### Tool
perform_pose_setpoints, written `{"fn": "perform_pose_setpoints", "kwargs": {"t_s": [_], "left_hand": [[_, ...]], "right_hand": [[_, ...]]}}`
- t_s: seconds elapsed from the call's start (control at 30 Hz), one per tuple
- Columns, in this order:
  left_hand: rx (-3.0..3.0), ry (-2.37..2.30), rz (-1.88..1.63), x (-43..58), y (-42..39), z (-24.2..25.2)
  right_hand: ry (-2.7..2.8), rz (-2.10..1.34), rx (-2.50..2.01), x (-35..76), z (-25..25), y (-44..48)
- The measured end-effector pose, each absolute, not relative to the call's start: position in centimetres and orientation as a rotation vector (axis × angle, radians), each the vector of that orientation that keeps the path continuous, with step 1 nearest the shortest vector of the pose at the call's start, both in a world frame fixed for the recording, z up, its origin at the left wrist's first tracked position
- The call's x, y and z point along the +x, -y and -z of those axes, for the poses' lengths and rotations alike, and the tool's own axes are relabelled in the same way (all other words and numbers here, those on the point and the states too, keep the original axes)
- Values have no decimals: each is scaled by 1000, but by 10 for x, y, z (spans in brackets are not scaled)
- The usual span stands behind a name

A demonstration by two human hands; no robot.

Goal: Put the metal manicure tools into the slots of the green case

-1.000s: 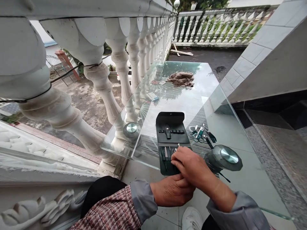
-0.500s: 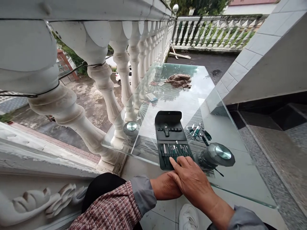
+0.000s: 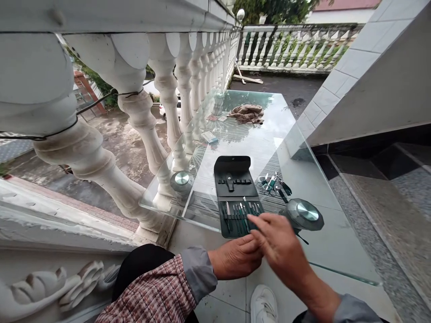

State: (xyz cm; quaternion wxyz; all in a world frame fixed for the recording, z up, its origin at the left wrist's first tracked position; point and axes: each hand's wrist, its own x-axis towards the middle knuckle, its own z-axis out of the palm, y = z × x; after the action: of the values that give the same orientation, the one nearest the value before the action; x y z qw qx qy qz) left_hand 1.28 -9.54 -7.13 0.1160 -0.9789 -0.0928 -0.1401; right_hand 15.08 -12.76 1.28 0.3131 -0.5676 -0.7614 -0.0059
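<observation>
Black case [image 3: 235,179] lies opened flat on the glass table [image 3: 262,134], just ahead of both your hands, with its long axis running straight away from you. Its near half holds a row of slim metal tools [image 3: 239,211] tucked side by side under a band, each lying parallel to the case's long axis. The far half shows a second band, its loops mostly empty.

Your right hand [image 3: 281,244] hovers released and empty, fingers spread. Its fingertips are at the case's near right corner, closest to the rightmost tools. Your left hand [image 3: 235,259] sits at the case's near edge with fingers curled under, and you cannot tell whether it grips anything.

Some loose tools [image 3: 274,184] lie ahead of your right hand, beyond a metal disc fitting [image 3: 305,213] just beside it.
</observation>
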Motion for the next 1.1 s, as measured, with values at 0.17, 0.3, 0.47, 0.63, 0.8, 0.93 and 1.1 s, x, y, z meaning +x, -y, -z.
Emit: {"fn": "perform_pose_setpoints", "kwargs": {"t_s": [0.17,0.3,0.47,0.63,0.8,0.93,1.1], "left_hand": [[-2686,72,480,1,92,49],[-2672,68,446,4,93,50],[-2666,95,451,8,96,54],[-2644,122,441,9,100,52],[-2628,150,407,9,105,48],[-2609,157,384,9,109,47],[-2634,183,394,7,111,43]], "right_hand": [[1610,0,-1871,222,-21,123],[1582,-101,-2169,254,-6,123],[1851,-163,-2245,240,6,121],[2017,13,-2320,225,6,120],[2130,152,-2277,217,9,124],[2172,233,-2226,211,11,127],[2161,244,-2180,205,15,129]]}}
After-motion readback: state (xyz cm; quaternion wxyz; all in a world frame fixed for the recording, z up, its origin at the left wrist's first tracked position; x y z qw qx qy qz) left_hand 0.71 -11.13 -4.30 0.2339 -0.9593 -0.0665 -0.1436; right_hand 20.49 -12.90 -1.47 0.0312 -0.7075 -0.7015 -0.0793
